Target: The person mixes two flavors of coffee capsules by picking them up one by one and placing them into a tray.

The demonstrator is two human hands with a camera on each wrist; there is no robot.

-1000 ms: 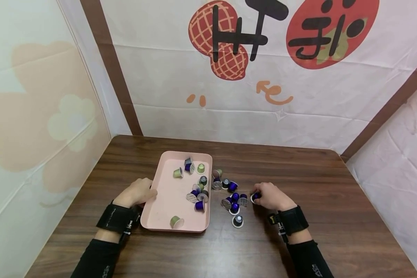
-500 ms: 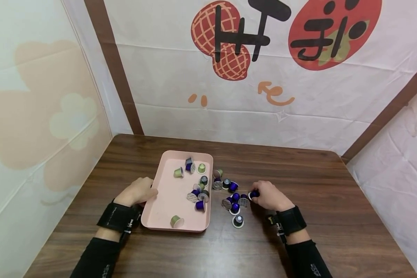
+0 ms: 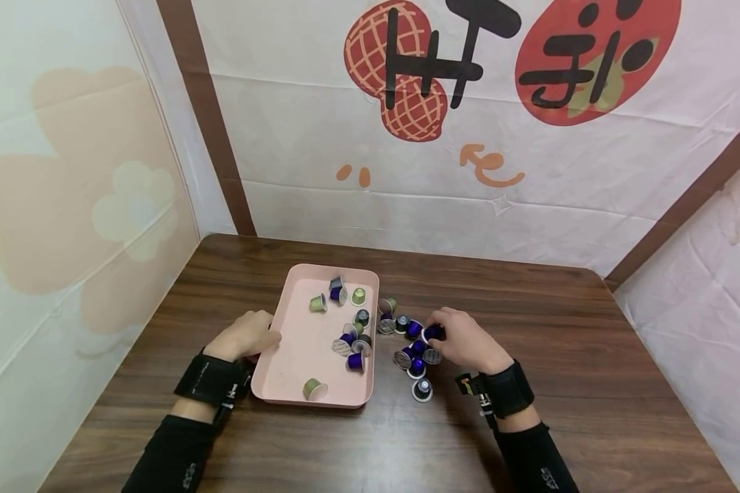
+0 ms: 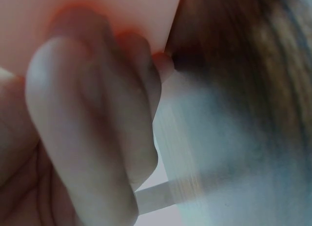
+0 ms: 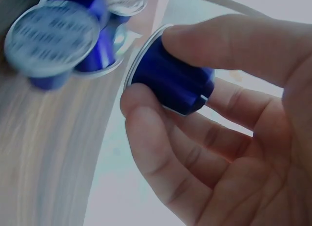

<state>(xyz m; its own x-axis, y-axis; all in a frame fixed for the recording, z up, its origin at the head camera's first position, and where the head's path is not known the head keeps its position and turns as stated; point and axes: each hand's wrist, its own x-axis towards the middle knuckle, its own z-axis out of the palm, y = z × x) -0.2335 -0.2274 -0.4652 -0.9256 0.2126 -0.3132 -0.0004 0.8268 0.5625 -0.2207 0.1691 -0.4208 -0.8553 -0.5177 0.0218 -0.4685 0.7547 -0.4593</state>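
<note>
My left hand (image 3: pixel 245 335) grips the left rim of a pink tray (image 3: pixel 286 373), thumb over the edge. In the left wrist view its curled fingers (image 4: pixel 92 114) lie against the tray's underside (image 4: pixel 141 9). Between thumb and fingers, my right hand (image 3: pixel 469 341) pinches a dark blue coffee capsule (image 5: pixel 168 77), held tilted with its foil rim facing left. It is above the right side of a loose group of capsules on the table, among them a blue capsule (image 3: pixel 416 368) and a silver-topped capsule (image 3: pixel 422 389).
Several green, blue and grey capsules lie scattered in the tray, including a green capsule (image 3: pixel 315 389) near its front. More capsules crowd the tray's right wall, such as a foil-faced capsule (image 3: pixel 386 324). The wooden table (image 3: pixel 567 356) meets printed cloth (image 3: pixel 370 212) behind.
My right hand has lifted the blue capsule off the table and carried it left, over the loose group. The left hand keeps its hold on the tray.
</note>
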